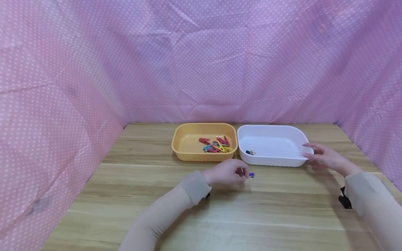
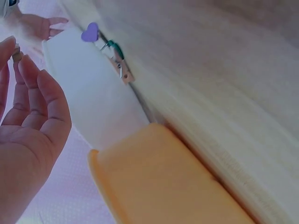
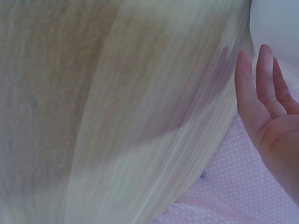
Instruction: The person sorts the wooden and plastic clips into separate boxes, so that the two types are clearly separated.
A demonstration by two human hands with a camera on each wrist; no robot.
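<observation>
My left hand [image 1: 227,170] is above the table in front of the two boxes. Its fingertips pinch a small wooden clothespin [image 2: 17,54], mostly hidden by the fingers. Just beyond them shows a purple heart [image 1: 252,175]; I cannot tell whether it belongs to the held clothespin. In the white box [image 1: 273,161], near its front left corner, lie small clips [image 1: 250,152], one with a dark green part. A wooden clothespin [image 2: 122,70] shows in the left wrist view. My right hand [image 1: 329,159] is at the white box's right rim, fingers extended and slightly bent.
A yellow-orange box [image 1: 188,157] stands left of the white one, holding several coloured plastic clips [image 1: 220,147] in red, yellow and blue. Both boxes stand toward the back of the wooden table [image 1: 267,216]. Pink dotted cloth [image 1: 204,69] hangs behind and at the sides.
</observation>
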